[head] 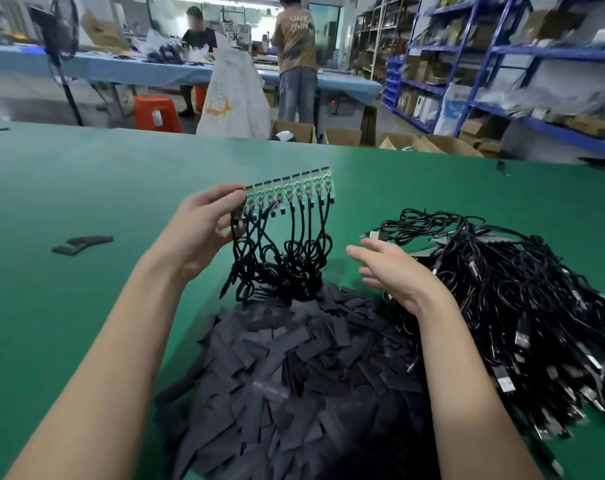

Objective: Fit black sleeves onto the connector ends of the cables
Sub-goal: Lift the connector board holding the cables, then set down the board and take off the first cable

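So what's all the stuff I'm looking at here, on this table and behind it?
table: one, green top, fills the foreground
strip of connector boards: one row, green boards with black cables hanging down, held up above the table
sleeves: a large heap, black, flat, near edge at centre
loose sleeves: a few, black, far left on the table
cable pile: one big tangle, black, right side
stool: one, orange, beyond the table
shelving: blue racks with boxes, back right
left hand: grips the strip's left end
right hand: open, over the heap, holding nothing

Bare forearms, no sleeves, no gloves
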Available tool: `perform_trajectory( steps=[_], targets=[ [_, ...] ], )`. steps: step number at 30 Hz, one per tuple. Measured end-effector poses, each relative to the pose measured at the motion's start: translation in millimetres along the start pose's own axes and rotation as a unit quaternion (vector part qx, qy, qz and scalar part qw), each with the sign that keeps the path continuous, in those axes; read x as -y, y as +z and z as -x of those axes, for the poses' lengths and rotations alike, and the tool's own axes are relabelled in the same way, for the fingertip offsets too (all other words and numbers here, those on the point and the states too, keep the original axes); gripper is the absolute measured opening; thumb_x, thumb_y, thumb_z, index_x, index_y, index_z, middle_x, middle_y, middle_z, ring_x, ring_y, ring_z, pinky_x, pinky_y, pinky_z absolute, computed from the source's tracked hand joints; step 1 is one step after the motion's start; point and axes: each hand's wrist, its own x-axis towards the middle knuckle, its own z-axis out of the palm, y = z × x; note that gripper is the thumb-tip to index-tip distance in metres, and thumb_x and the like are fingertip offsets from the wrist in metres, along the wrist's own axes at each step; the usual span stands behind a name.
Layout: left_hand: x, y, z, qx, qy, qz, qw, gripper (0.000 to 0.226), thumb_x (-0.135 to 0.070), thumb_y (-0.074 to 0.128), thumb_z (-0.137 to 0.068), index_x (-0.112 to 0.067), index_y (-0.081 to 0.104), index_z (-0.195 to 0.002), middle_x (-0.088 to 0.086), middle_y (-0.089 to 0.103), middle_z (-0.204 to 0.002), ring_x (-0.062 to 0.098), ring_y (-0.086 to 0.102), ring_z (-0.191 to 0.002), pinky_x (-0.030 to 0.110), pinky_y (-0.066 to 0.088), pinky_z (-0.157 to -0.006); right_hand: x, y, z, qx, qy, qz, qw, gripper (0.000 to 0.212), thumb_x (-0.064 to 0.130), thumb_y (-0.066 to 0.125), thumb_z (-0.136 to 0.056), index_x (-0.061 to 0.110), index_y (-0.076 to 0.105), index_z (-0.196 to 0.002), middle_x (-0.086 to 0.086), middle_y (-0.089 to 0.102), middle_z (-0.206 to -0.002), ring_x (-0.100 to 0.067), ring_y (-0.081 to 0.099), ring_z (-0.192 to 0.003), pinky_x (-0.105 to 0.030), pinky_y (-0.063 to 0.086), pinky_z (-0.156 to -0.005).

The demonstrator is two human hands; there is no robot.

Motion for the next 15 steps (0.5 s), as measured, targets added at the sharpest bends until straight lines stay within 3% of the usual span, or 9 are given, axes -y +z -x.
perform_trajectory(
  steps=[2,5,8,11,13,15],
  targets=[
    [8,-4,7,-0.001,-0.019,-0.001,1.0,0.012,-0.009,0.057,-0.1,-0.012,0.068,-0.106,0.0,0.067,-0.092,0.009,0.061,-0.071,0.021,0.052,-0.062,0,-4,1,0.015,0.025,0.002,1.0,0.058,0.046,0.064,-0.096,0.014,0.052,-0.143,-0.003,0.059,-0.134,-0.021,0.067,-0.11,-0.038,0.055,-0.101],
    [17,-5,15,-0.006,-0.052,-0.008,0.999,0.015,-0.007,0.055,-0.101,-0.007,0.066,-0.112,0.006,0.066,-0.095,0.012,0.061,-0.067,0.026,0.053,-0.064,5,-9,9,0.083,0.013,-0.07,0.994,0.035,0.036,0.065,-0.098,0.006,0.07,-0.115,-0.015,0.074,-0.111,-0.022,0.076,-0.095,-0.024,0.06,-0.078],
    [18,-2,20,0.003,-0.088,-0.034,0.996,0.013,-0.007,0.056,-0.101,-0.007,0.067,-0.108,0.01,0.066,-0.097,0.01,0.062,-0.057,0.024,0.054,-0.057,13,-6,15,0.058,-0.069,-0.056,0.994,0.022,0.033,0.066,-0.098,0.017,0.072,-0.112,-0.004,0.076,-0.112,-0.016,0.074,-0.101,-0.032,0.059,-0.089],
    [17,-1,22,0.027,-0.114,-0.077,0.99,0.014,-0.009,0.059,-0.099,-0.008,0.069,-0.108,0.01,0.066,-0.098,0.013,0.059,-0.064,0.025,0.054,-0.062,19,-2,16,-0.094,-0.15,0.003,0.984,0.037,0.037,0.065,-0.097,0.029,0.057,-0.132,0.009,0.058,-0.136,-0.008,0.058,-0.121,-0.035,0.049,-0.101],
    [17,-1,26,0.031,-0.124,-0.099,0.987,0.014,-0.009,0.061,-0.098,-0.006,0.07,-0.108,0.008,0.068,-0.092,0.013,0.059,-0.063,0.021,0.055,-0.056,23,-4,18,-0.155,-0.141,-0.021,0.978,0.048,0.042,0.063,-0.097,0.031,0.047,-0.141,0.006,0.048,-0.147,-0.011,0.049,-0.133,-0.04,0.042,-0.11],
    [18,2,29,0.019,-0.121,-0.123,0.985,0.01,-0.008,0.063,-0.097,-0.007,0.072,-0.101,0.001,0.068,-0.078,0.007,0.057,-0.057,0.018,0.052,-0.05,24,-5,20,-0.156,-0.112,-0.025,0.981,0.046,0.049,0.058,-0.098,0.028,0.052,-0.139,0.005,0.052,-0.146,-0.013,0.052,-0.13,-0.042,0.044,-0.11]
  ],
)
